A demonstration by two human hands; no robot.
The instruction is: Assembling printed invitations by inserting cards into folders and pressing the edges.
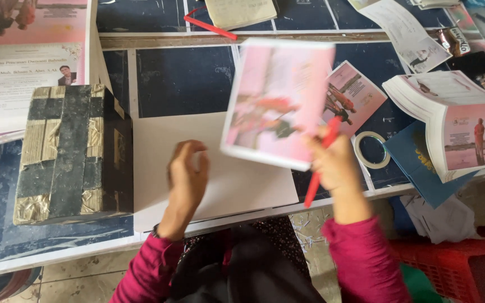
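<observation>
Item: pink printed card [276, 101], blurred, raised above the surface [186, 78] and tilted, its lower right corner at the right hand [335, 165]. Its long axis runs from that corner up and away from the person, leaning slightly left. Printed face toward the camera; picture detail too smeared to read.

Right hand: fingers clamped together on the card's lower right edge, with a red pen [321, 163] held in the same grip. The pen slants from upper right to lower left, tip end below the hand.

Left hand [186, 168]: empty as far as can be seen, fingers curled loosely inward and not pressed together, hovering over a plain white sheet [237, 185] lying flat on the surface. The card lies to the right of and above these fingers, near but apart; the right hand is the nearer, being in contact.

Adjacent: dark taped block [71, 151], left of the white sheet, just beside its edge. Roll of clear tape [373, 150], right of the right hand. Stack of printed cards [456, 123], far right, overhanging the surface edge. Single pink card [355, 95], flat, partly behind the raised one.
</observation>
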